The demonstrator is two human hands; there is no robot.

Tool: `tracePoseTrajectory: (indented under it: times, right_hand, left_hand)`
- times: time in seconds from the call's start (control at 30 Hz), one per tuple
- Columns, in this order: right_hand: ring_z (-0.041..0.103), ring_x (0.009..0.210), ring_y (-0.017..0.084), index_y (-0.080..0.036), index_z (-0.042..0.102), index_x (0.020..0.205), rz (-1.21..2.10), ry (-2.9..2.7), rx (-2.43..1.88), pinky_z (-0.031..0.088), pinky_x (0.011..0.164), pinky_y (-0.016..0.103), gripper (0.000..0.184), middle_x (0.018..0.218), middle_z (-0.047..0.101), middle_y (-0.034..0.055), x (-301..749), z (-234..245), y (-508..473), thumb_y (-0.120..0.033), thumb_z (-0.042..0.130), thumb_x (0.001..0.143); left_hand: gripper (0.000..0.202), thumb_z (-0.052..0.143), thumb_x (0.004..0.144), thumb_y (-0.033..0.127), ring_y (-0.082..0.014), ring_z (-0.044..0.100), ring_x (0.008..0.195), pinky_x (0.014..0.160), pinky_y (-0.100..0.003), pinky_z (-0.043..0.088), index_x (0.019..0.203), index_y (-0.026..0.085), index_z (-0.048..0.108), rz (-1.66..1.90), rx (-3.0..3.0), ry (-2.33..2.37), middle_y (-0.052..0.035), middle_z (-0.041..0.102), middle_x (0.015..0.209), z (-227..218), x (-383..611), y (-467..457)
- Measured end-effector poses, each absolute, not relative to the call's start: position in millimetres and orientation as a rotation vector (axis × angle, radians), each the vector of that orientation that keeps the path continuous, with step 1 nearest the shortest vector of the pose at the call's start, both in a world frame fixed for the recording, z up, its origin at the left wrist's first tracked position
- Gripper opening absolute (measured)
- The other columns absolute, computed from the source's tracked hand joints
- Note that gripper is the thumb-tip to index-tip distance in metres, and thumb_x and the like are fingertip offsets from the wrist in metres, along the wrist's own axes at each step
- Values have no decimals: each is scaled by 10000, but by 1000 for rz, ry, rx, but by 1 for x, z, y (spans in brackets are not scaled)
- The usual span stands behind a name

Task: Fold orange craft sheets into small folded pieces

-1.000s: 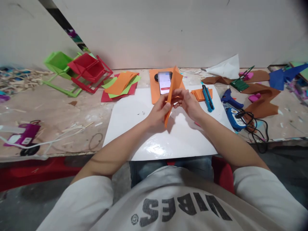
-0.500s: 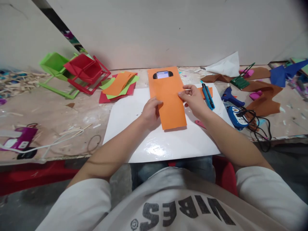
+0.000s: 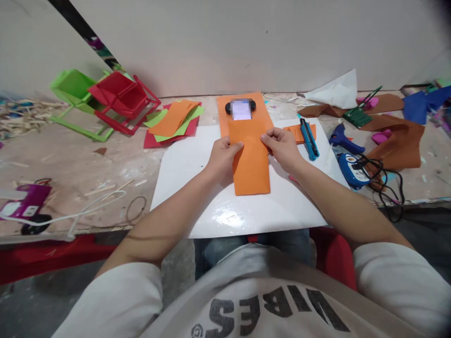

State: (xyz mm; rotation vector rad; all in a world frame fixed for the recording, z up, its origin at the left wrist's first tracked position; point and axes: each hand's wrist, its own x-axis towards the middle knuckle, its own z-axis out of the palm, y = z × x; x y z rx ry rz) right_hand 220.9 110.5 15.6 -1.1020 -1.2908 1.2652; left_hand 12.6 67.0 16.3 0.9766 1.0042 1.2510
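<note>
An orange foam sheet (image 3: 251, 164) lies flat on a white board (image 3: 183, 173) in front of me. My left hand (image 3: 222, 157) pinches its left upper edge, thumb on top. My right hand (image 3: 282, 148) grips its right upper edge the same way. Behind the sheet a larger orange sheet (image 3: 225, 110) lies under a phone (image 3: 241, 109) with a lit screen. A teal utility knife (image 3: 309, 138) rests just right of my right hand, beside small orange strips (image 3: 294, 132).
Red and green miniature chairs (image 3: 116, 98) and a stack of coloured sheets (image 3: 172, 123) sit at the left. Blue glue guns (image 3: 347, 162) with black cords (image 3: 384, 188), brown felt (image 3: 401, 145) and scraps lie at the right. A purple device (image 3: 24, 202) sits near the left edge.
The orange sheet was held on edge, then turned flat onto the board. It has since slid toward me, uncovering more of the phone, and both hands now pinch its upper edges.
</note>
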Motion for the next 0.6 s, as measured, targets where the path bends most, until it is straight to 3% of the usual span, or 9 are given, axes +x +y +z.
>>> tracePoseTrajectory:
  times: [0.17,0.3,0.47,0.6]
  right_hand:
    - [488,600,114,-239,664,738,1288,-1272,-1040,473,598,276,413,630,593,-40,215,16,102,-462,999,831]
    - [515,663,132,-241,665,739,1319,-1239,-1013,492,621,286,537,687,624,-21,210,13,96,-618,1046,774]
    - [452,630,117,-234,644,690,1252,-1269,-959,421,585,274,691,641,542,-35,211,11,100,-817,1005,774]
    - [454,593,111,-230,671,701,1228,-1364,-934,399,557,272,723,619,554,-34,216,11,105,-873,991,784]
  left_hand:
    - [459,1048,894,543,-326,897,988,864,-456,739,1114,198,841,1233,977,1039,-128,910,1127,17,14,62]
    - [503,1078,870,538,-351,906,1027,885,-478,756,1166,199,853,1193,939,1011,-140,919,1154,16,16,61]
    - [524,1077,883,584,-359,909,1096,918,-479,772,1171,214,842,1222,928,928,-139,916,1196,18,19,56]
    - [482,1058,916,577,-357,908,1113,917,-471,772,1166,228,838,1247,930,914,-127,917,1184,21,17,55]
